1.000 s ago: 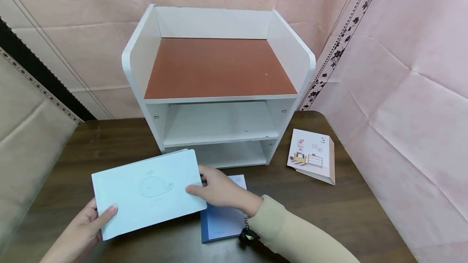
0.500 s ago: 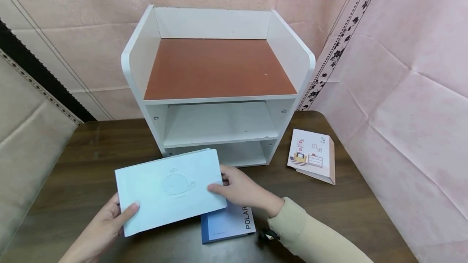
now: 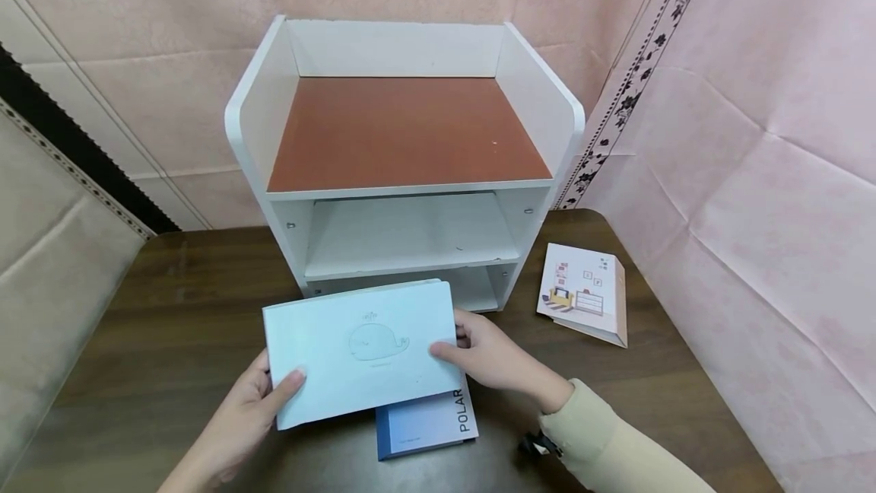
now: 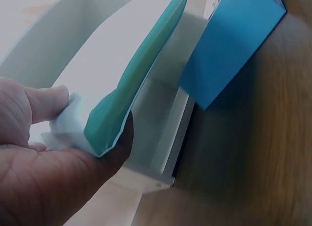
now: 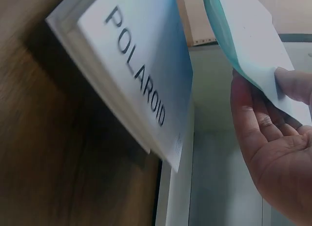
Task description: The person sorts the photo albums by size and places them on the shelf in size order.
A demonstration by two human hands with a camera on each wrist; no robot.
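Observation:
A pale blue booklet (image 3: 363, 356) with a line drawing of a whale is held up between both hands in the head view. My left hand (image 3: 249, 409) grips its left end, thumb on the front cover. At the right end, my right hand (image 3: 503, 356) pinches it with the thumb in front and the fingers behind. The left wrist view shows the bent teal edge of the booklet (image 4: 131, 74) in the left palm. Partly hidden below it is a blue book (image 3: 427, 424) on the table, lettered POLAROID along one side (image 5: 141, 65).
A white shelf unit (image 3: 411, 189) with a brown top panel stands at the back; the booklet covers part of its lowest opening. A white illustrated book (image 3: 582, 291) is on the right of the wooden table (image 3: 164, 341). Pink cloth (image 3: 746, 173) hangs around the table.
Both hands have carried the booklet steadily to the right, from the left side to in front of the shelf unit. The grip has not changed. More of the POLAROID lettering shows now.

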